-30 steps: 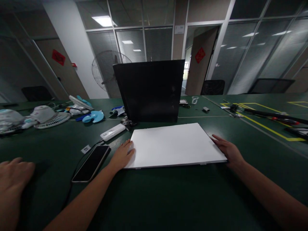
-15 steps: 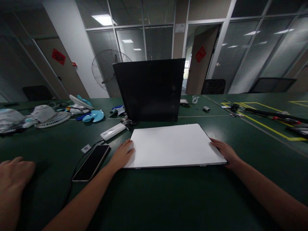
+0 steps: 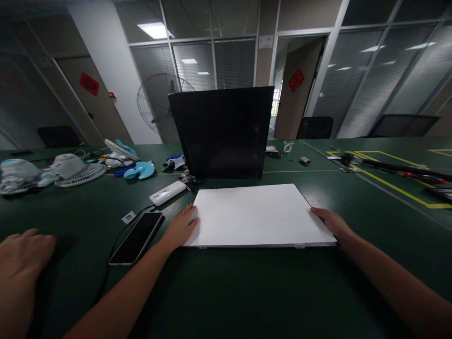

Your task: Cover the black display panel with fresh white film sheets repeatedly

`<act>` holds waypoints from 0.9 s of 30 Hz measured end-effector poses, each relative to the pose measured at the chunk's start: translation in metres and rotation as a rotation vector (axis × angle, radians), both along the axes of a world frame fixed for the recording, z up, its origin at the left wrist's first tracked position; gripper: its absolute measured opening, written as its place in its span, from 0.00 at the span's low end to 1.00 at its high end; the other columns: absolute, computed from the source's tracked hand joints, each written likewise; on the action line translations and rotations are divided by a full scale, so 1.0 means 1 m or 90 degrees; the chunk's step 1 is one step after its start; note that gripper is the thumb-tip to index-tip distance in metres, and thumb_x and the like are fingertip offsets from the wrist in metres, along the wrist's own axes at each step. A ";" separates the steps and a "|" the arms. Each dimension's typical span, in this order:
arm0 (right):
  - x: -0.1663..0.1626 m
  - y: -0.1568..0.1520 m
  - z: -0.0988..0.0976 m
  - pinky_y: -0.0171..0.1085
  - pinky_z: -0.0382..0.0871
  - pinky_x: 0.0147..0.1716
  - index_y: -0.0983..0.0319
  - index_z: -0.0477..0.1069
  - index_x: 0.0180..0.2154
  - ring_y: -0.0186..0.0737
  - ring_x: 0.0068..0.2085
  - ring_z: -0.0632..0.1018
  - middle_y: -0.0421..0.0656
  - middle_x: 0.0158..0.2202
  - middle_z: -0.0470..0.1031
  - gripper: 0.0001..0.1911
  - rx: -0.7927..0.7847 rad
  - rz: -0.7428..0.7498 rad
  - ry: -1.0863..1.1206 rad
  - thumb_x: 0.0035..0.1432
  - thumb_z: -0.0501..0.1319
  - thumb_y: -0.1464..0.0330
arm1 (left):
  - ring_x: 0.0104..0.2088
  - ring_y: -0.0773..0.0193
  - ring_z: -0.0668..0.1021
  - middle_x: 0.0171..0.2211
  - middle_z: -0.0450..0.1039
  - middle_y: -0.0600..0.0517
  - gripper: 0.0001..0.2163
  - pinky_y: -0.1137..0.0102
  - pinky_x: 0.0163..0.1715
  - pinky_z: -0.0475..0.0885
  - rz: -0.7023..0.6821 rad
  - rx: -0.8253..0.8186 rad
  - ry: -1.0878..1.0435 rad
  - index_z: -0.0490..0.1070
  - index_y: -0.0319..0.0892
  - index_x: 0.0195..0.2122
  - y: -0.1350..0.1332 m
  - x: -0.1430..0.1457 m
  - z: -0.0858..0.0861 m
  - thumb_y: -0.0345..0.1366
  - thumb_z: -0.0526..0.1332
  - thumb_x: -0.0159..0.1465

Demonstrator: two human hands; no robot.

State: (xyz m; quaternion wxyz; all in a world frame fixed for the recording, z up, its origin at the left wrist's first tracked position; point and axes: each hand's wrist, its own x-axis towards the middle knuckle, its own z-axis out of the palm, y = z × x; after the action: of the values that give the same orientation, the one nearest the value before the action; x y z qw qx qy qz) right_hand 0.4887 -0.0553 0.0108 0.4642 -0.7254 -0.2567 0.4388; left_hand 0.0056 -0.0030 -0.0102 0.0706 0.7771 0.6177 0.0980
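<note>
A flat white rectangular panel (image 3: 259,214) with small tabs along its near edge lies on or just above the green table. My left hand (image 3: 181,228) holds its left edge, with the thumb on the white face and the fingers along the side. At the opposite edge, my right hand (image 3: 332,223) grips the panel; part of its fingers is hidden beneath. Behind the panel stands a large black panel (image 3: 226,134), upright and tilted. Left of my left forearm are a dark-screened phone (image 3: 137,238) and a white oblong device (image 3: 167,193) with a cable.
Another person's hand (image 3: 26,249) rests at the far left. Fan parts lie at the back left, including a white grille (image 3: 81,175) and a light-blue blade (image 3: 139,170). A clear cup (image 3: 288,146) and black tubing (image 3: 399,165) are at the back right.
The view has shifted slightly, so everything sits a little further right. The panel's right side appears slightly lower, with both hands still on it.
</note>
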 end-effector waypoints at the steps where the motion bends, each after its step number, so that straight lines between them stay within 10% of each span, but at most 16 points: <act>1: 0.001 0.002 -0.001 0.36 0.76 0.28 0.63 0.74 0.58 0.44 0.35 0.83 0.49 0.44 0.83 0.23 -0.001 -0.007 -0.015 0.62 0.63 0.65 | 0.72 0.55 0.58 0.72 0.57 0.54 0.28 0.58 0.72 0.50 -0.001 -0.003 0.000 0.60 0.47 0.70 0.000 0.000 0.000 0.46 0.45 0.70; 11: 0.006 0.005 -0.008 0.41 0.78 0.44 0.59 0.80 0.44 0.51 0.50 0.81 0.48 0.52 0.80 0.12 0.028 -0.014 -0.085 0.58 0.67 0.66 | 0.72 0.55 0.59 0.72 0.57 0.52 0.26 0.58 0.71 0.49 -0.008 0.000 -0.032 0.61 0.45 0.68 -0.003 -0.001 0.002 0.47 0.45 0.72; 27: 0.005 0.003 -0.010 0.40 0.79 0.35 0.58 0.79 0.42 0.50 0.43 0.83 0.46 0.45 0.83 0.10 0.037 -0.005 -0.103 0.59 0.65 0.63 | 0.70 0.50 0.63 0.69 0.62 0.36 0.30 0.53 0.70 0.54 -0.015 0.035 -0.069 0.66 0.31 0.64 0.005 -0.004 -0.011 0.48 0.43 0.73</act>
State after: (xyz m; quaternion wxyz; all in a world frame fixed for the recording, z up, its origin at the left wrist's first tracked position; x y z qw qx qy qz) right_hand 0.4932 -0.0519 0.0010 0.4647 -0.7454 -0.3034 0.3692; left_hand 0.0019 0.0015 -0.0208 0.0837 0.7794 0.6010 0.1560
